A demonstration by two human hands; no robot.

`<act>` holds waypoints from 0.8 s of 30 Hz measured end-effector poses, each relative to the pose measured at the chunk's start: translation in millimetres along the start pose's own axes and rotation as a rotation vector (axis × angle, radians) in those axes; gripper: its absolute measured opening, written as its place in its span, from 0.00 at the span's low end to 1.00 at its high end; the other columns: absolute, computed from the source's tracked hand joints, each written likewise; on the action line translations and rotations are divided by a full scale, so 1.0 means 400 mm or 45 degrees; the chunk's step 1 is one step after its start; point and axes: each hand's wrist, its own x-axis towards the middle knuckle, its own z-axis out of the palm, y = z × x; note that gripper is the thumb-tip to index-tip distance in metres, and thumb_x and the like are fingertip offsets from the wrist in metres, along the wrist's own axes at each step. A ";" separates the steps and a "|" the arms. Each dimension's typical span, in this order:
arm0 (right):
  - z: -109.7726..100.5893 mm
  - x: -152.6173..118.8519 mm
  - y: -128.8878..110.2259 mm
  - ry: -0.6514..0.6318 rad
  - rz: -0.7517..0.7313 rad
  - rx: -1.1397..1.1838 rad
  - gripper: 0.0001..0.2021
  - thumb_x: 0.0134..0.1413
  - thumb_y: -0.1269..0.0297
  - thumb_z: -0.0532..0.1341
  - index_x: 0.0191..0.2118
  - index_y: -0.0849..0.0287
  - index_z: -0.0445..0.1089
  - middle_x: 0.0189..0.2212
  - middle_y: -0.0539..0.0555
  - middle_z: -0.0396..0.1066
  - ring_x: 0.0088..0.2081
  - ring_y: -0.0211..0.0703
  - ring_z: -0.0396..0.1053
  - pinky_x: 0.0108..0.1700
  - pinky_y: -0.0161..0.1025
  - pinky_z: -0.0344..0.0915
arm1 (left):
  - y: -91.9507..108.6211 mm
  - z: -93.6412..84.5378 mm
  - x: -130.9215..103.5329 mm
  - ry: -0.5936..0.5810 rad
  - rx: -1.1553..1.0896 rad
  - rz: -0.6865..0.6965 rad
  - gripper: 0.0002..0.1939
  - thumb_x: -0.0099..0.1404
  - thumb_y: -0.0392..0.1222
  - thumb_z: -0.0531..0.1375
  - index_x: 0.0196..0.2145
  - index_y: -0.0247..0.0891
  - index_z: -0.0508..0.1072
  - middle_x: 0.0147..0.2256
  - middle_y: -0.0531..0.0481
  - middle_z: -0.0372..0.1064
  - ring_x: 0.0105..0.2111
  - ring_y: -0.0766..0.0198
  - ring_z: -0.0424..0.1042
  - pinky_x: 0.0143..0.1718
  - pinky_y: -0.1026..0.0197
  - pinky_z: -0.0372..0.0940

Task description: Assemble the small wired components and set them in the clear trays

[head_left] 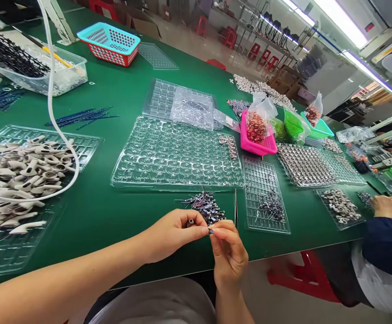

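My left hand point(178, 235) and my right hand point(231, 252) meet at the fingertips just above the front of the table. Between them is a small blue part point(211, 231), too small to name, pinched by the right thumb and fingers. In the curled fingers of the left hand sits a small pale part with a round dark opening point(191, 221). Right behind the hands lies a pile of small wired components point(211, 208), partly hidden by my fingers. Tweezers point(236, 209) lie beside that pile, to its right.
A large clear tray point(178, 182) lies behind the pile, with a few pale pieces at its right end. A smaller tray point(252, 211) holds more wired parts. Beige shells point(30, 168) and a white cable point(51, 76) are left. A co-worker's hands point(385, 207) are at far right.
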 end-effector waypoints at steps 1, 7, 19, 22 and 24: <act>-0.009 -0.002 -0.001 -0.036 -0.006 -0.032 0.15 0.62 0.76 0.58 0.48 0.48 0.72 0.41 0.51 0.73 0.46 0.41 0.70 0.47 0.41 0.68 | 0.003 0.001 -0.003 0.026 0.054 0.014 0.15 0.64 0.52 0.60 0.32 0.36 0.72 0.23 0.58 0.54 0.25 0.67 0.52 0.26 0.64 0.50; -0.047 -0.002 -0.002 -0.114 0.200 -0.106 0.13 0.61 0.68 0.62 0.51 0.51 0.70 0.40 0.52 0.73 0.41 0.41 0.71 0.42 0.37 0.68 | 0.005 0.013 -0.016 0.185 0.496 0.333 0.10 0.67 0.43 0.56 0.33 0.37 0.76 0.26 0.54 0.63 0.26 0.67 0.60 0.28 0.64 0.55; -0.038 0.006 -0.005 -0.210 0.141 -0.263 0.07 0.61 0.73 0.60 0.42 0.54 0.70 0.34 0.49 0.71 0.36 0.38 0.70 0.38 0.35 0.66 | -0.009 0.010 -0.026 0.235 0.728 0.534 0.11 0.69 0.41 0.54 0.36 0.38 0.76 0.27 0.53 0.67 0.27 0.66 0.63 0.29 0.65 0.56; -0.036 0.003 -0.005 -0.190 0.084 -0.311 0.09 0.61 0.74 0.60 0.43 0.53 0.70 0.35 0.49 0.72 0.37 0.38 0.71 0.39 0.35 0.67 | 0.012 0.003 -0.024 0.158 0.579 0.261 0.14 0.70 0.47 0.54 0.35 0.39 0.76 0.28 0.53 0.67 0.27 0.66 0.62 0.28 0.64 0.55; -0.035 0.001 -0.003 -0.180 0.043 -0.337 0.10 0.61 0.75 0.60 0.44 0.53 0.69 0.35 0.50 0.72 0.37 0.38 0.71 0.40 0.35 0.67 | 0.019 -0.004 -0.020 0.108 0.477 0.113 0.16 0.69 0.51 0.55 0.34 0.38 0.76 0.26 0.54 0.64 0.26 0.66 0.59 0.28 0.64 0.54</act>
